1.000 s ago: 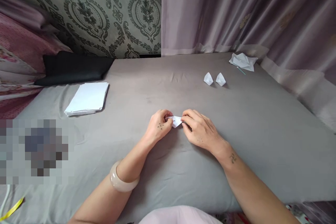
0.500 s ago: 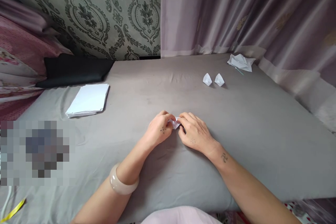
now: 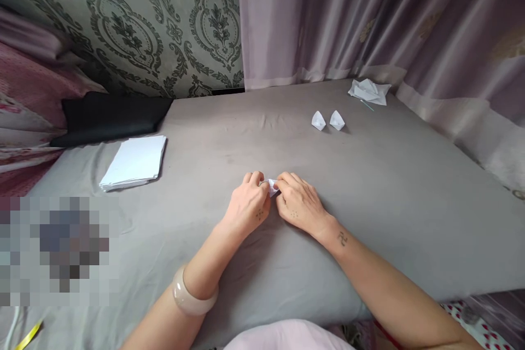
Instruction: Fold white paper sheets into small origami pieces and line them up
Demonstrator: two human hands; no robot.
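A small piece of folded white paper (image 3: 271,188) is pinched between my two hands, low over the grey cloth. My left hand (image 3: 249,200) grips its left side with curled fingers, and its knuckles cover part of it. On the other side my right hand (image 3: 301,200) is closed on the right edge, thumb and forefinger hidden partly beneath. Farther back stand two small folded white paper shapes, a left one (image 3: 319,121) and a right one (image 3: 337,120), side by side and apart from my hands.
A stack of white paper (image 3: 135,161) lies at the left, before a folded black cloth (image 3: 112,117). Crumpled white paper (image 3: 369,91) and a thin stick (image 3: 367,105) lie far right. Grey cloth (image 3: 394,186) covers the surface. A yellow strip (image 3: 30,334) is at bottom left.
My left hand has rolled over, its knuckles now higher around the folded paper. My right thumb has drawn in closer to the fingers. The view has shifted slightly.
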